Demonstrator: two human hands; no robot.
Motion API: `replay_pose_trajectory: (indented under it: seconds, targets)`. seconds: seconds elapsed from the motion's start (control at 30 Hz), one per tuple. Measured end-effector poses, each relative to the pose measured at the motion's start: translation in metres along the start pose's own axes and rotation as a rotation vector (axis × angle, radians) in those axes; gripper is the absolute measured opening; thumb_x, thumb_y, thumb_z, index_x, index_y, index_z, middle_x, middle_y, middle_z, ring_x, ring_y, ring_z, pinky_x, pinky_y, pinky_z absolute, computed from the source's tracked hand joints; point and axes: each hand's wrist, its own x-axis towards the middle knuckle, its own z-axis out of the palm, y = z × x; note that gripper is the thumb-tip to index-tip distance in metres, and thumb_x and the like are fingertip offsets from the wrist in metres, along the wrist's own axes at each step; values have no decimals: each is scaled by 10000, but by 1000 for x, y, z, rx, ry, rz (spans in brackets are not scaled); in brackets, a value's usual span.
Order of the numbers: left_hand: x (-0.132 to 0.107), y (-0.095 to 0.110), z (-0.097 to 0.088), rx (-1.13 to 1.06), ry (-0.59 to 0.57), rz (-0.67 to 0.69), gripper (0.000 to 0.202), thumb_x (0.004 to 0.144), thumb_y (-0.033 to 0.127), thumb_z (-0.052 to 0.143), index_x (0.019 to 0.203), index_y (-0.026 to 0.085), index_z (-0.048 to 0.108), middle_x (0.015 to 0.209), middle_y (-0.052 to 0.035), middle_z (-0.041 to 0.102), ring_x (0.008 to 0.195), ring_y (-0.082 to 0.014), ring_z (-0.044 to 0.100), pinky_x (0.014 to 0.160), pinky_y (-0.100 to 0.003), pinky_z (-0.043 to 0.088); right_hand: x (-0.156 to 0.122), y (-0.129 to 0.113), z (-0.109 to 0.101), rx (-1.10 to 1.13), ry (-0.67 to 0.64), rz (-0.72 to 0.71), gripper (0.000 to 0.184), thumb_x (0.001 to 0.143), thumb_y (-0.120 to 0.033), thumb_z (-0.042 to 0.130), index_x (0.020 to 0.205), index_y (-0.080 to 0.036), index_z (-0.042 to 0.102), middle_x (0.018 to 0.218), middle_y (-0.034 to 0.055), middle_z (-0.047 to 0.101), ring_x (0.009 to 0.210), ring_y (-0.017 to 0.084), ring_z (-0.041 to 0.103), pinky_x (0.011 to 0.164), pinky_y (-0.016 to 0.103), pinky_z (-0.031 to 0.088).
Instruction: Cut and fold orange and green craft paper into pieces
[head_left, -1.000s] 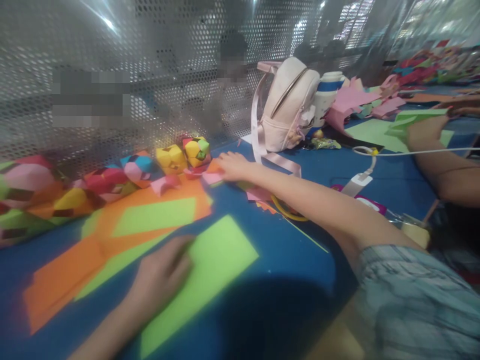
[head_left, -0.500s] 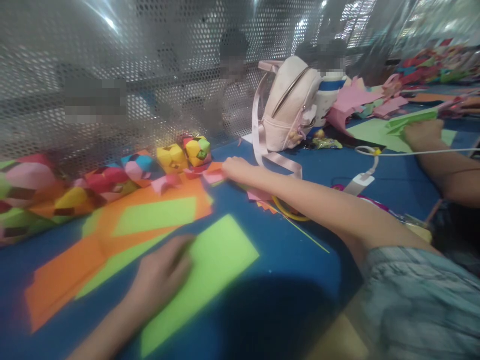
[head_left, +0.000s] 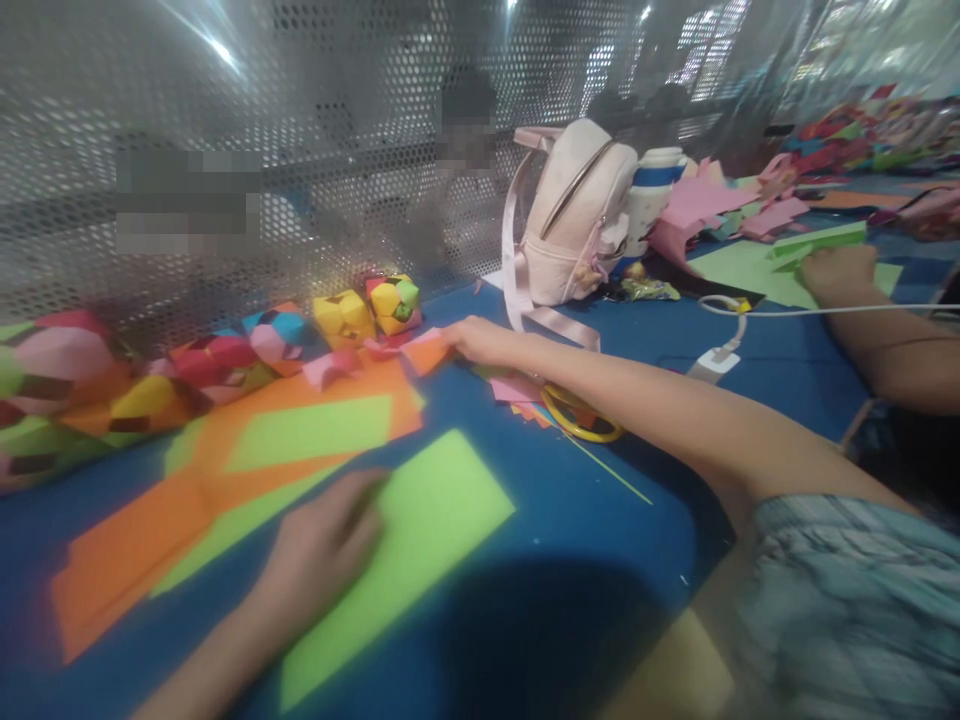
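My right hand (head_left: 484,341) reaches across the blue table (head_left: 600,560), fingers pinched on a small folded orange and pink paper piece (head_left: 426,352) near the row of paper balls. At the lower left, my left hand (head_left: 326,545) is closed at the edge of a light green paper sheet (head_left: 442,510); it is blurred, and its fingertips are partly hidden. Orange paper sheets (head_left: 135,545) and another green sheet (head_left: 315,430) lie left of it. Beneath my right forearm are small pink paper pieces (head_left: 514,388) and yellow-handled scissors (head_left: 581,425), partly covered.
Several folded paper balls (head_left: 343,318) line a perforated metal panel (head_left: 337,130). A pale backpack (head_left: 581,220) and a white and blue cup (head_left: 651,195) stand behind my right arm. A white cable (head_left: 847,308) crosses the right side. Another person's hand (head_left: 838,272) rests on green paper.
My right hand has lifted the orange and pink paper piece slightly and turned it, so more orange shows. My left hand stays at the green sheet. The view has shifted slightly.
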Motion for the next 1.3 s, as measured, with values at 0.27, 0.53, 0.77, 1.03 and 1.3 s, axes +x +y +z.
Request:
replay_pose_trajectory:
  seconds: [0.27,0.53,0.77,1.03,1.3]
  targets:
    - [0,0,0,1,-12,-14,386,874,334,382,1084,195,675,895,-27,782,607,-163,702,538,-240,545,5,5,1,16,47,-34,530,816,0,413,1188,-205,731,1222,51,717,1107,193,654,941,278,445]
    - [1,3,-1,17,-18,-3,403,886,347,368,1083,179,677,895,-40,779,583,-162,690,488,-239,517,17,17,2,-4,26,-6,592,790,41,406,1244,-200,699,1393,66,613,1282,196,567,1060,292,404]
    - [-1,1,1,-6,-3,-5,367,873,313,396,1093,203,668,892,-25,777,645,-172,711,578,-252,565,28,20,-19,-16,-67,34,504,763,-20,542,1231,-145,680,1280,112,676,1146,236,625,938,274,454]
    - [0,3,1,-3,-17,-24,363,860,289,401,1084,211,676,921,-27,784,622,-164,706,593,-255,573,69,16,-18,-30,-132,76,295,759,-95,508,921,-121,753,957,76,758,825,207,658,706,273,451]
    - [-1,4,1,-17,-28,-20,368,858,262,403,1105,206,670,956,-36,783,657,-176,722,609,-271,586,73,12,-4,-28,-142,47,451,717,-95,556,1125,-169,733,1193,85,725,1002,219,665,811,249,460]
